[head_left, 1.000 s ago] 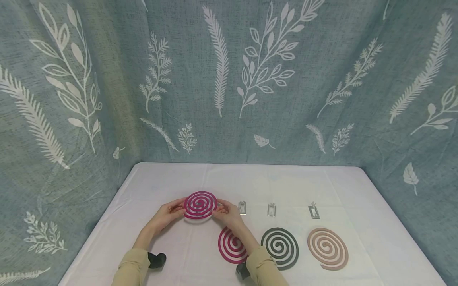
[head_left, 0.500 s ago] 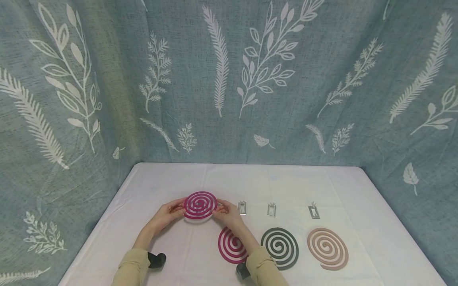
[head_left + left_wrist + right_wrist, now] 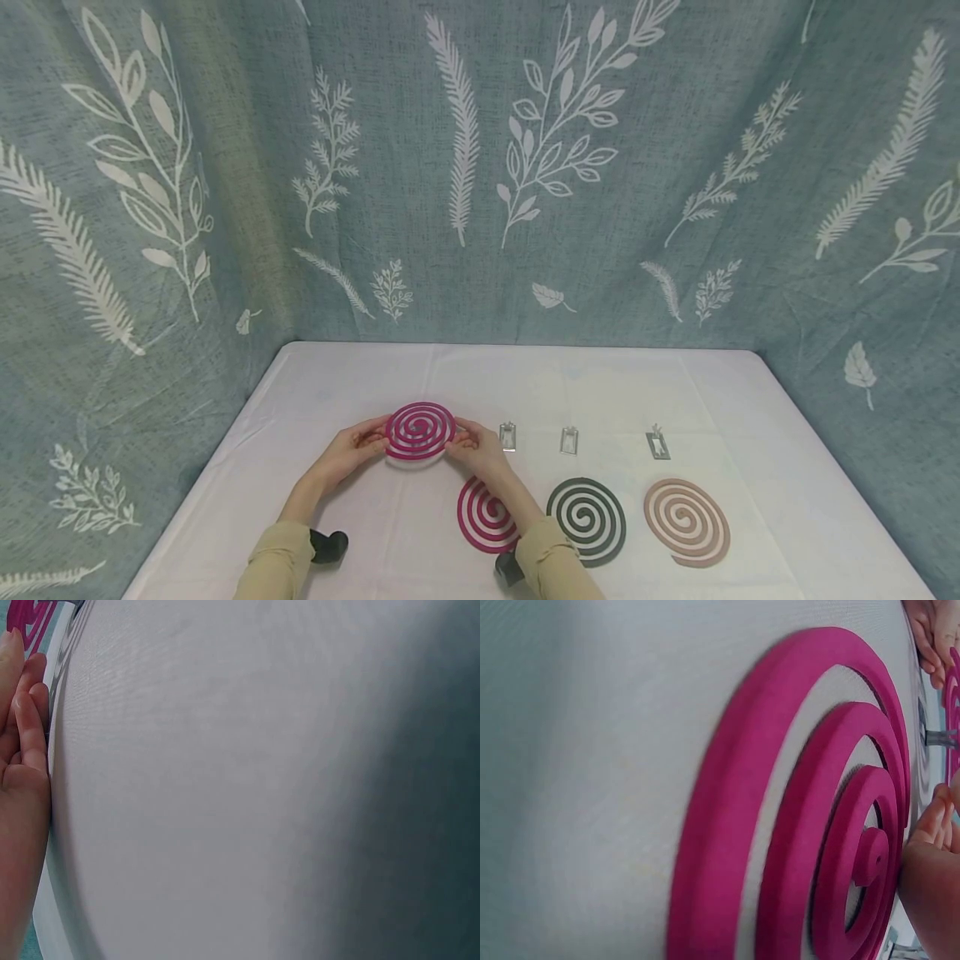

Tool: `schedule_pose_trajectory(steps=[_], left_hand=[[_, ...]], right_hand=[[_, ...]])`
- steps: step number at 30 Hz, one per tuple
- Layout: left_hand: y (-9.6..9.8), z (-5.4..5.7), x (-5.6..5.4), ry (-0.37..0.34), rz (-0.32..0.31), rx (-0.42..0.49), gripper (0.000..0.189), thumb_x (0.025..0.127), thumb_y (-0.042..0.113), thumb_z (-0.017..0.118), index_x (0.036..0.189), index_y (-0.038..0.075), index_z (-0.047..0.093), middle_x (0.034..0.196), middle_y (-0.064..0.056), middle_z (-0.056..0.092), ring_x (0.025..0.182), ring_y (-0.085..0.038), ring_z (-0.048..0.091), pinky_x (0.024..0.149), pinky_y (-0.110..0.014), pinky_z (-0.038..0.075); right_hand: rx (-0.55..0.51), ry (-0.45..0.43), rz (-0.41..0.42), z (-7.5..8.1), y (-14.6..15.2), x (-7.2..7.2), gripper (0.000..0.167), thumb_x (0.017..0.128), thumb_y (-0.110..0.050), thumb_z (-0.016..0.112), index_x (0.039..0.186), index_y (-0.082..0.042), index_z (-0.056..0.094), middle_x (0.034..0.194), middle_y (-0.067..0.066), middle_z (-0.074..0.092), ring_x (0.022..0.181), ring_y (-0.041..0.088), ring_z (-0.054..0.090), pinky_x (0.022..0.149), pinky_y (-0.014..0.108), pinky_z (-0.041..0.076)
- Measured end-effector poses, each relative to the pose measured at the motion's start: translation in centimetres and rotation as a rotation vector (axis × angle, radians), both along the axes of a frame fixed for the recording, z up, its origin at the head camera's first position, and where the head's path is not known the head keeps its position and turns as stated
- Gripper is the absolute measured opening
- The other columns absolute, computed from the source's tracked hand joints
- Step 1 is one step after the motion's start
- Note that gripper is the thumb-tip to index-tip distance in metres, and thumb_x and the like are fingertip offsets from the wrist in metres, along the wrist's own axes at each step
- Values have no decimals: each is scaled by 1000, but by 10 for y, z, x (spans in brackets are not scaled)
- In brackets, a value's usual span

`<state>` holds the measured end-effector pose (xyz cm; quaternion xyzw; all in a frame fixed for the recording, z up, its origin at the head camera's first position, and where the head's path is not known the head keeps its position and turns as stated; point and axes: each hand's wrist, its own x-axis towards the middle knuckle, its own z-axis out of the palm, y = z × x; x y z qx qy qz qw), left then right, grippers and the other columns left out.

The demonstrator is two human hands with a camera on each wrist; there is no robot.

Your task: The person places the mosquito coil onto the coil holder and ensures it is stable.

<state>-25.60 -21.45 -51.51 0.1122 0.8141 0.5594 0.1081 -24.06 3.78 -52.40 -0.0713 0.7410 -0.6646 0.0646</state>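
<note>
Nothing has visibly moved since the earlier frame: both hands and the raised magenta coil (image 3: 420, 427) keep the same positions. That coil sits between the fingers of the left hand (image 3: 347, 452) and the right hand (image 3: 480, 454), pinched at its rim from opposite sides, just above the white-covered desk (image 3: 390, 375). Under its centre, the right wrist view shows a grey metal piece (image 3: 937, 738), which the head view barely reveals through the spiral; whether the two are joined cannot be told. From the left wrist only a corner of the magenta loops shows, beyond the left fingertips. Nearer the person than the right fingers, a second magenta coil (image 3: 795, 825) lies flat, partly hidden by the right forearm in the head view but large in the right wrist view. Right of those fingers stand three small metal holders (image 3: 659, 446), and nearer the person lie a dark green coil (image 3: 585, 516) and a brown coil (image 3: 684, 518). Beyond the fingers and the desk hangs a blue-green leaf-patterned curtain (image 3: 480, 292).
</note>
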Motion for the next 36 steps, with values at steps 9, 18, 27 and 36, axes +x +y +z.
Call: schedule_pose_trajectory(steps=[9, 18, 27, 36], left_hand=[[-1, -3, -3, 19, 4, -39, 58, 92, 24, 62, 138, -4, 43, 130, -24, 53, 100, 8, 50, 87, -4, 42], [-2, -4, -2, -10, 16, -46, 59, 92, 26, 62, 138, -3, 43, 131, -22, 52, 98, 12, 50, 92, -11, 46], [-3, -6, -3, -14, 15, -18, 58, 91, 24, 63, 138, -4, 43, 130, -23, 53, 97, 10, 51, 88, -6, 43], [-2, -5, -2, -13, 7, 0, 59, 91, 23, 63, 139, -5, 42, 129, -24, 52, 96, 11, 51, 87, -5, 43]], right_hand=[[11, -52, -17, 3, -2, -3, 51, 86, -4, 65, 133, 5, 48, 93, 10, 61, 73, 5, 49, 62, 10, 43], [25, -111, -36, 4, -3, -1, 53, 85, -9, 68, 134, -2, 50, 89, 2, 60, 73, 5, 51, 64, 12, 43], [21, -110, -50, 11, -4, 3, 50, 86, -5, 66, 133, 1, 50, 87, 2, 59, 71, 6, 49, 62, 11, 42], [23, -87, -48, 34, -4, 17, 51, 86, -3, 65, 133, 5, 48, 88, 6, 60, 72, 5, 48, 62, 11, 42]])
